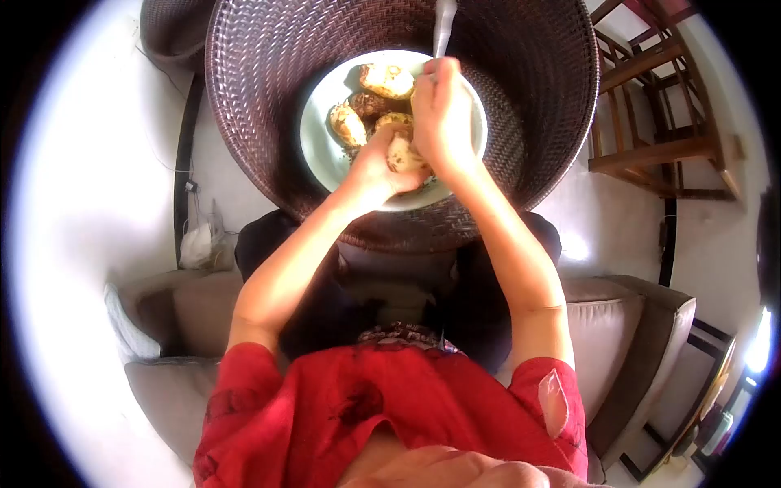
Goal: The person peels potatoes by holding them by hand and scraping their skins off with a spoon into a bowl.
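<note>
A pale bowl (317,138) rests inside a large dark woven basket (260,106). Several brown and cream root-like pieces lie in the bowl, one at its upper side (387,80) and one at its left (347,126). My left hand (378,171) is closed around a pale, partly peeled piece (402,154) above the bowl's near side. My right hand (439,110), fingers wrapped, grips a utensil with a light grey handle (444,24) that sticks up and away from me. The utensil's lower end is hidden by my right hand.
Wooden chairs (651,154) stand at the upper right. A brown sofa (602,325) extends to both sides of me. A white bag (198,246) is on the floor at the left, and a framed object (691,398) is at the lower right.
</note>
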Tool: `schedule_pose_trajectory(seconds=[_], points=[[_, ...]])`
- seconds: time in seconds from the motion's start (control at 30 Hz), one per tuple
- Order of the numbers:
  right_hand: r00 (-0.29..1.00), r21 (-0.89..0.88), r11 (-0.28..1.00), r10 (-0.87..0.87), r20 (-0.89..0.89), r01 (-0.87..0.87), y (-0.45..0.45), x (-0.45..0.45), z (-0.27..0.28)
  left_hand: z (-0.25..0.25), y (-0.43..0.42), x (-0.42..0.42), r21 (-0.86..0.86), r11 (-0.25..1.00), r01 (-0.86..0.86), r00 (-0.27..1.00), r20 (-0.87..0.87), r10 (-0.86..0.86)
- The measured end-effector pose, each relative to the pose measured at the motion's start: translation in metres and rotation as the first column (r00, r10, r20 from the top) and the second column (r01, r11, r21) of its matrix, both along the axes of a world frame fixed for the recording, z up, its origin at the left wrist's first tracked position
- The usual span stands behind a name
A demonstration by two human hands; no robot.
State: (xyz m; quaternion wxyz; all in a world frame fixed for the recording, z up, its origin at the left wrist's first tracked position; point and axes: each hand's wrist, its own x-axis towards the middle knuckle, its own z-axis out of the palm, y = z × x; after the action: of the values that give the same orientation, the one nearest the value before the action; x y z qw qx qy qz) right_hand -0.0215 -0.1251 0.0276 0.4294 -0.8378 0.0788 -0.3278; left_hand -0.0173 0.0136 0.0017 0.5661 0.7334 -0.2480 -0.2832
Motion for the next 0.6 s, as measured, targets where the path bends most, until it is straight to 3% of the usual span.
schedule_pose_trajectory(seconds=[0.07, 0.13, 0.17, 0.2, 0.27, 0.3, 0.37, 0.4, 0.47, 0.53, 0.6], points=[[0.999, 0.004, 1.0, 0.023, -0.038, -0.023, -0.006, 0.008, -0.009, -0.01, -0.001, 0.0, 0.015, 0.998, 0.063, 0.996, 0.061, -0.064], [0.967, 0.014, 0.99, -0.131, -0.218, 0.137, -0.018, 0.023, -0.009, -0.001, 0.0, -0.011, -0.01, 0.994, 0.106, 0.975, 0.199, -0.102], [0.972, 0.028, 0.979, -0.198, -0.126, 0.203, -0.023, 0.031, -0.02, -0.019, -0.001, -0.008, -0.142, 0.98, 0.142, 0.976, 0.187, -0.114], [0.975, 0.111, 0.972, -0.192, -0.114, 0.205, -0.024, 0.031, -0.017, -0.017, -0.001, -0.002, -0.143, 0.98, 0.14, 0.975, 0.193, -0.111], [0.986, 0.201, 0.967, -0.144, -0.078, 0.157, -0.026, 0.025, -0.013, -0.015, 0.002, 0.001, 0.014, 0.997, 0.071, 0.987, 0.141, -0.072], [0.99, 0.434, 0.894, -0.059, -0.13, 0.111, -0.028, 0.027, -0.019, -0.011, 0.002, 0.001, 0.008, 0.997, 0.076, 0.982, 0.175, -0.076], [0.987, 0.811, 0.583, 0.096, -0.133, 0.053, -0.032, 0.033, -0.033, -0.02, 0.003, 0.003, -0.046, 0.998, 0.049, 0.989, 0.143, -0.042], [0.987, 0.925, 0.38, 0.143, -0.075, 0.015, -0.032, 0.034, -0.035, -0.022, 0.003, 0.004, -0.101, 0.995, 0.025, 0.994, 0.108, -0.014], [0.951, 0.978, 0.179, 0.306, 0.052, -0.111, -0.04, 0.032, -0.049, -0.016, 0.004, 0.005, -0.078, 0.993, -0.085, 0.984, 0.148, 0.096], [0.95, 0.976, 0.198, 0.312, 0.024, -0.09, -0.035, 0.032, -0.047, -0.018, 0.009, 0.01, -0.099, 0.986, -0.134, 0.944, 0.29, 0.158], [0.948, 0.974, 0.218, 0.319, -0.006, -0.067, -0.029, 0.031, -0.044, -0.018, 0.011, 0.011, -0.211, 0.958, -0.196, 0.951, 0.196, 0.238]])
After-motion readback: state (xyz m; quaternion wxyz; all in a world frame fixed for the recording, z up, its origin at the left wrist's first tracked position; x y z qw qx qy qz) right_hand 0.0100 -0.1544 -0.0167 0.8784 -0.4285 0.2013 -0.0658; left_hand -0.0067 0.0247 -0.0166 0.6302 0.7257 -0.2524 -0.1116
